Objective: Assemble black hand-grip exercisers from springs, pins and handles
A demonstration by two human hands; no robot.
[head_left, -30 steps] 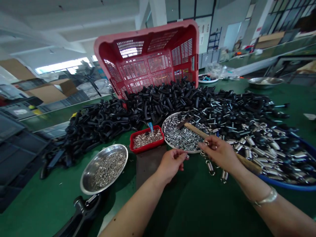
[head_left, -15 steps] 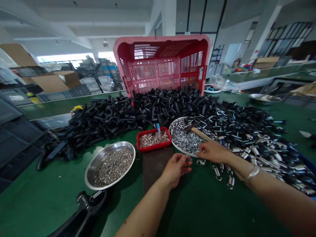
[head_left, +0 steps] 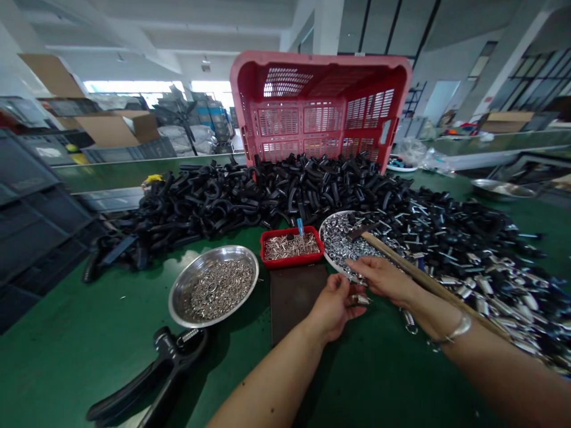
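Observation:
My left hand is closed around a small metal spring lying across its fingers. Just right of it, my right hand pinches its fingertips together at the near rim of a white plate full of small metal pieces; whatever is between those fingers is too small to make out. Across the plate rests a hammer, its wooden handle running behind my right arm. A dark flat plate lies left of my left hand. Another spring is on the table below my right wrist.
A red tray of pins and a steel bowl of small metal parts stand to the left. A black forked handle lies in front. Black parts heap before a tipped red crate; springs and bolts pile right.
The spring that lay on the table by the plate is now in my left hand. My right hand stays by the plate's rim, closer to my left hand. The view has shifted leftward.

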